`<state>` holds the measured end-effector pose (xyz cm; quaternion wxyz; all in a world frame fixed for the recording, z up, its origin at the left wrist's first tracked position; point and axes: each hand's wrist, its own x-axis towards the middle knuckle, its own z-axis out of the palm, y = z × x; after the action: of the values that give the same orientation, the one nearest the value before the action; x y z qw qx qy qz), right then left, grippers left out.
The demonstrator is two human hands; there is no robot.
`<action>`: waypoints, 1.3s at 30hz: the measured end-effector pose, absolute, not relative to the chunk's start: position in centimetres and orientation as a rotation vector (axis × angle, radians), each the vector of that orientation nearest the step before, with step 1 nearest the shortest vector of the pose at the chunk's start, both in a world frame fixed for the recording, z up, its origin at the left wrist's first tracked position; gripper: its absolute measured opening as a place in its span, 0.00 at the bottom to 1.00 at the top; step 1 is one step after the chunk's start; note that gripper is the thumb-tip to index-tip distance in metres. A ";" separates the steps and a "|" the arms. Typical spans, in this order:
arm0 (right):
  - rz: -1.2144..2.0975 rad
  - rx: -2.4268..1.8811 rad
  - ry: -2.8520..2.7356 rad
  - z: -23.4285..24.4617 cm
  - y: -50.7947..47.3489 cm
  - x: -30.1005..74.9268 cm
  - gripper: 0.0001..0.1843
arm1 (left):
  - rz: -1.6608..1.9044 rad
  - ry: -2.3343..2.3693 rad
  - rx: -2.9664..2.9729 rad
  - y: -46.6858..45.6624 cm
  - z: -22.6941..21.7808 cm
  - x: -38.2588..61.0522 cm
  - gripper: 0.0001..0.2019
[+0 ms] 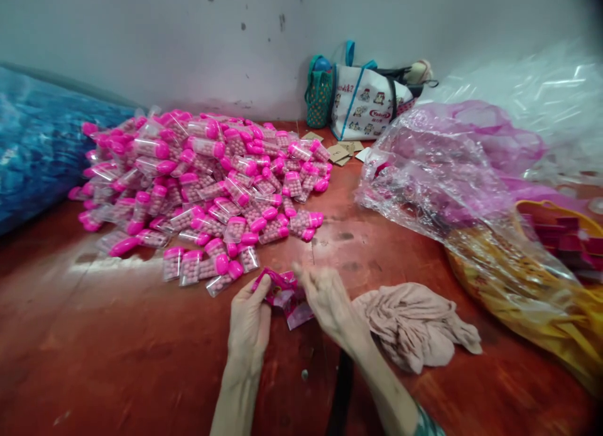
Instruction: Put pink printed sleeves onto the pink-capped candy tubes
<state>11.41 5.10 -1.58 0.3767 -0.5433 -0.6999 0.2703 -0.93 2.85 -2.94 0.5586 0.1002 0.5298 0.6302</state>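
Low over the red tabletop, my left hand pinches a pink printed plastic pouch between thumb and fingers. At the pouch's right side is my right hand, its fingers curled together and slightly blurred. Whether they grip the pouch or something small cannot be made out. Just beyond both hands lies a large heap of clear plastic bottles with bright pink caps, filled with small pink balls. Several of these bottles lie close to my left hand.
A crumpled beige cloth lies right of my right hand. Further right, clear plastic wrap partly covers a yellow basket holding dark pink pieces. Blue plastic bags bulge at left. A white tote bag stands against the wall.
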 end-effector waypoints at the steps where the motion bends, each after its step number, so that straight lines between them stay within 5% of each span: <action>1: 0.625 -1.437 -1.789 -1.6 7.0 11.4 0.16 | 1.524 1.284 0.239 2.9 -3.0 -1.6 0.10; 8: 0.460 -1.564 -1.875 -4.9 17.3 10.0 0.20 | 2.038 1.743 0.610 4.7 -3.7 -7.9 0.11; 18: 0.488 -1.415 -2.069 -5.7 11.9 8.6 0.23 | 1.660 1.804 1.357 5.7 -5.7 -5.4 0.03; 30: 0.621 -1.356 -1.821 -2.3 6.9 9.7 0.22 | 1.863 1.463 0.527 4.5 -1.5 -3.4 0.09; 35: 1.142 -1.160 -1.533 -0.6 3.7 8.9 0.15 | 1.749 1.362 0.541 3.3 0.3 -1.7 0.05; 39: 1.184 -1.199 -1.415 -1.0 2.6 8.7 0.15 | 1.729 1.363 0.598 2.4 -0.2 -1.1 0.05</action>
<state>8.75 2.60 -0.97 0.4537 -0.4855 -0.5731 0.4796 -1.10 2.42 -0.17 0.4172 0.2381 0.5430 0.6887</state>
